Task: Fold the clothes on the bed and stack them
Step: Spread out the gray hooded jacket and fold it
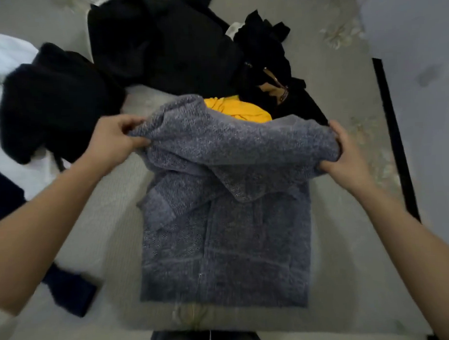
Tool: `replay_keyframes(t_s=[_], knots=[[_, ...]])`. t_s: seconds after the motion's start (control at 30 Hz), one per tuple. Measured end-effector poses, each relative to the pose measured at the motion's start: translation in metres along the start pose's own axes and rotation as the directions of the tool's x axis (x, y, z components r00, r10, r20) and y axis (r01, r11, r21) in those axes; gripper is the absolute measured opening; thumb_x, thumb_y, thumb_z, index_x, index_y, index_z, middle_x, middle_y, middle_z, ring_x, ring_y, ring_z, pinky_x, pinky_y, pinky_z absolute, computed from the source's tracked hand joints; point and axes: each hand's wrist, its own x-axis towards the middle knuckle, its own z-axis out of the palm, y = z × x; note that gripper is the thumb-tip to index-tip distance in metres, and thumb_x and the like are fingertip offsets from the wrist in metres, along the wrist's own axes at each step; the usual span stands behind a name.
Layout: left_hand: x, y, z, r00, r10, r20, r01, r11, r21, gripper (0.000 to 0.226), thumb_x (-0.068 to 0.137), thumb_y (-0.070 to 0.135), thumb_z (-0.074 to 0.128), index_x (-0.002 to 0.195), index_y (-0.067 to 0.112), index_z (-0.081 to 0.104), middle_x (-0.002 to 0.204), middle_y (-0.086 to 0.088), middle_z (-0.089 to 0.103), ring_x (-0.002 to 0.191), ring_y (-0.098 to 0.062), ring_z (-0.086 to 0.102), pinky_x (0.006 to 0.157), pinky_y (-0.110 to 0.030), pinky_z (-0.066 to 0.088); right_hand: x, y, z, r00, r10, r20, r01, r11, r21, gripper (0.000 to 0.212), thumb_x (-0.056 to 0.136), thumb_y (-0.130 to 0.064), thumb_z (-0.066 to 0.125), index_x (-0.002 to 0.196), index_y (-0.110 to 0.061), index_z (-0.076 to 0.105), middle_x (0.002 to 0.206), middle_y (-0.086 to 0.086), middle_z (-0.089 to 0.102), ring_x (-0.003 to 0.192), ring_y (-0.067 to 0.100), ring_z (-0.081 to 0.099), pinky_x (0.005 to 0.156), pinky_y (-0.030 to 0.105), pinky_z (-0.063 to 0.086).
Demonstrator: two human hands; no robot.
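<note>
Bare forearms (pixel 42 239) reach in from the lower corners. The left hand (pixel 115 140) and right hand (pixel 345 160) each pinch the raised upper edge of a grey knit sweater (pixel 221 246), centre frame on the bed (pixel 105 225). Uneven pulling could skew the fold or free the tucked sleeve. Black clothes (pixel 163 44) lie unfolded at the top.

Most of the yellow garment (pixel 241 110) behind the grey sweater (pixel 226 246)

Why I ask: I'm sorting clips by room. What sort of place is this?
Probably a bedroom: a pale bed holds a heap of black clothes, and the left hand and right hand grip a grey sweater spread on it.
</note>
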Motion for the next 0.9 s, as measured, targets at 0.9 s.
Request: replay_keyframes(t_s=[0.9], knots=[[-0.164,-0.12,0.095,0.911,0.385,0.147,-0.365,0.589,0.721,0.046,0.081,0.031,0.042,0.12,0.012,0.055,0.125,-0.022,0.055,0.118,-0.035,0.04,0.088,-0.045,0.036,-0.178,0.106,0.117,0.968,-0.241,-0.067,0.181,0.86,-0.477,0.043,0.097,-0.044,0.029,0.099,-0.006,0.05,0.113,0.026,0.056,0.106,0.035,0.047,0.087,0.039,0.036]])
